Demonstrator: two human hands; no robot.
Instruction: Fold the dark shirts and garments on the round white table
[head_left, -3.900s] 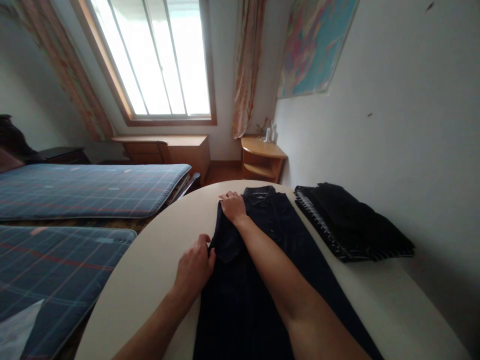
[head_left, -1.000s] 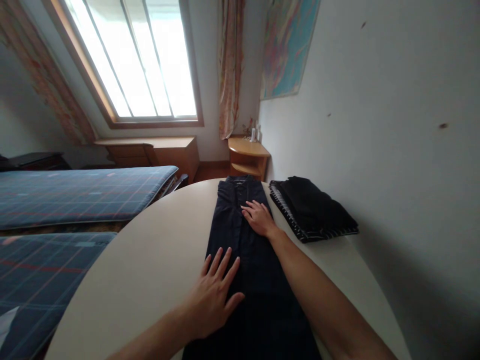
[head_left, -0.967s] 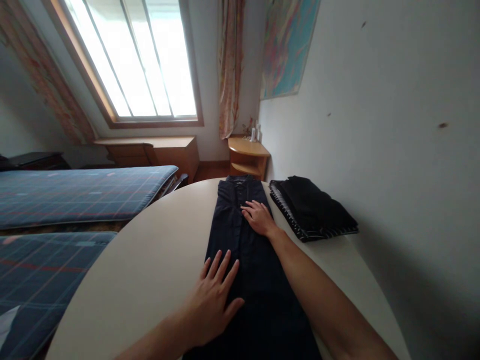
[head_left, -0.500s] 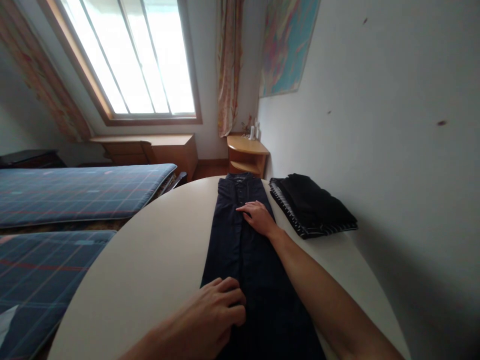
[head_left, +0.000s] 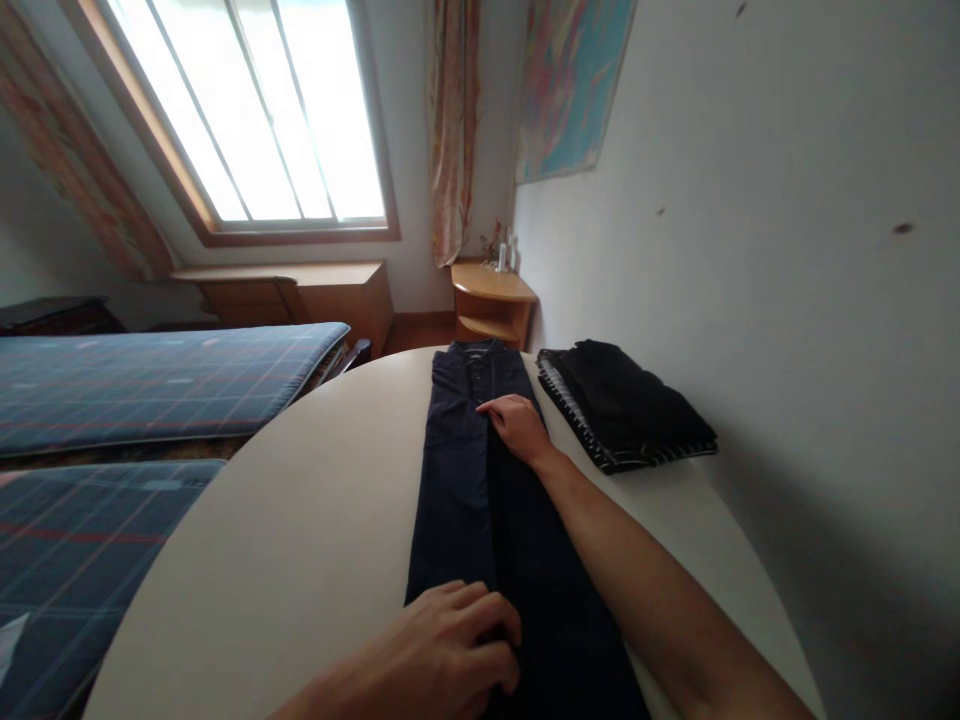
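A long navy shirt point(head_left: 454, 490), folded narrow, lies lengthwise before me, its collar and buttons at the far end. Just below the buttons, my right hand point(head_left: 517, 425) has its fingers drawn together on the edge of the front layer. My left hand point(head_left: 442, 645) is nearer to me, fingers curled round at the same layer's edge; its fingertips are partly hidden. Between my hands that edge runs nearly straight, with darker cloth on its right side.
The round white table point(head_left: 300, 510) carries a stack of folded dark clothes point(head_left: 630, 405) at right, close to the wall point(head_left: 780, 300). Beds with plaid mattresses point(head_left: 150, 385) stand on the left. A corner shelf point(head_left: 491, 285) and a wooden desk point(head_left: 337, 285) are beyond the table.
My left hand has shifted right and slightly nearer, and the layer's edge has moved right with it. My right hand's fingers have drawn together near the buttons.
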